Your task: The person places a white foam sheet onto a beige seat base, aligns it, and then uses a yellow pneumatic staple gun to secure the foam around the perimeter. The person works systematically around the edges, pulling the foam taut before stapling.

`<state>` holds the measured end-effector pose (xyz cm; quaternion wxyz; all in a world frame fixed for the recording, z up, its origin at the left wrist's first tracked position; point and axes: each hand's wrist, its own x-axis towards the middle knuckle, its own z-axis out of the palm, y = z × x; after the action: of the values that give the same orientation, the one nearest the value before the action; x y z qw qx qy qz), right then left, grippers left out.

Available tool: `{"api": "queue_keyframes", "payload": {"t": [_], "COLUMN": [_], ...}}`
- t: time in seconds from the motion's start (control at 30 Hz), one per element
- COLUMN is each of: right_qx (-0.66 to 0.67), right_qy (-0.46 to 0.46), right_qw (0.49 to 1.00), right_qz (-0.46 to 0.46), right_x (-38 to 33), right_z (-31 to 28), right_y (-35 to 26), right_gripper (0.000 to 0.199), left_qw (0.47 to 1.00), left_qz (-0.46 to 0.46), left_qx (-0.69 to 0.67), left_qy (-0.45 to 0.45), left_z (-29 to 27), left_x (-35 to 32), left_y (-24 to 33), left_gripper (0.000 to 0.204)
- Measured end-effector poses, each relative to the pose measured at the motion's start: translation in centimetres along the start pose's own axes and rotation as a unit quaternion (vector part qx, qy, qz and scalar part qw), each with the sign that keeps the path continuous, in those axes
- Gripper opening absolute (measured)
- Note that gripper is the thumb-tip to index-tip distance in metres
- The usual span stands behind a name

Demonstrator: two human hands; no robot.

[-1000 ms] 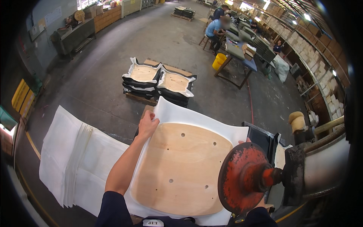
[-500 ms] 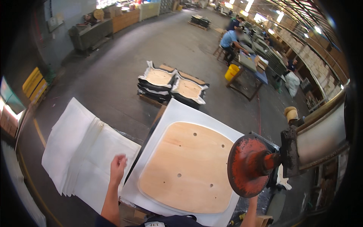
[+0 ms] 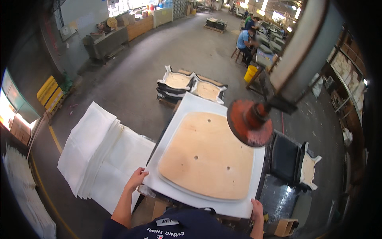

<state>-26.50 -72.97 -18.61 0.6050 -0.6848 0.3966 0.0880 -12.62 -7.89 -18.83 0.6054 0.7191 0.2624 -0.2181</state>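
Observation:
A plywood seat board (image 3: pixel 207 159) with several small holes lies on a thin white pad, on top of a white sheet (image 3: pixel 181 106) spread over the work stand. My left hand (image 3: pixel 137 178) pinches the sheet's near left corner. The near right corner is gripped between the thumb and fingers of my right hand (image 3: pixel 257 209). Over the board's far right part hangs a worn red round press disc (image 3: pixel 248 123) on an arm; it hides that part of the board.
A stack of white sheets (image 3: pixel 123 159) lies to the left. Covered seats (image 3: pixel 209 91) are piled beyond the stand; black seat pieces (image 3: pixel 284 153) lie at right. A grey column (image 3: pixel 302 51) rises from the disc's arm. Farther back, people sit working near a yellow bucket (image 3: pixel 250 73).
My left hand has gone from above the sheet stack to the white sheet's near left corner. My right hand has left the disc's side for the other corner. The disc sits farther away.

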Motion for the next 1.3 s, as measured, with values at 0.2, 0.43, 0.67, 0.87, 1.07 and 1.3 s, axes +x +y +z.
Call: {"api": "queue_keyframes", "payload": {"t": [0.2, 0.43, 0.67, 0.87, 1.07, 1.3], "right_qx": [0.056, 0.341, 0.536, 0.493, 0.395, 0.17], "right_qy": [-0.114, -0.131, -0.193, -0.163, -0.111, -0.164], "right_qw": [0.99, 0.929, 0.821, 0.855, 0.912, 0.967], "right_qz": [0.053, 0.055, 0.028, 0.001, 0.023, -0.094], "right_x": [-0.5, -2.7, -3.6, -3.2, -1.5, -0.8], "right_z": [0.6, 2.5, 4.2, 4.8, 4.4, 1.1], "right_y": [-1.1, -2.8, -1.4, 0.7, -0.7, -3.7], "right_gripper": [0.042, 0.053, 0.057, 0.056, 0.058, 0.071], "left_qw": [0.967, 0.948, 0.933, 0.949, 0.962, 0.968], "left_qz": [-0.079, -0.029, -0.027, -0.033, -0.001, -0.006], "left_qx": [-0.232, -0.304, -0.339, -0.31, -0.261, -0.241], "left_qy": [-0.072, -0.091, -0.121, -0.047, -0.084, -0.064], "left_z": [1.2, 3.7, 3.2, 4.6, 4.4, 2.6], "left_x": [-2.1, -3.9, -4.1, -3.6, -4.1, -6.8], "left_y": [0.0, 0.8, 0.2, -0.2, 0.9, 0.0], "left_gripper": [0.041, 0.046, 0.06, 0.066, 0.059, 0.057]}}
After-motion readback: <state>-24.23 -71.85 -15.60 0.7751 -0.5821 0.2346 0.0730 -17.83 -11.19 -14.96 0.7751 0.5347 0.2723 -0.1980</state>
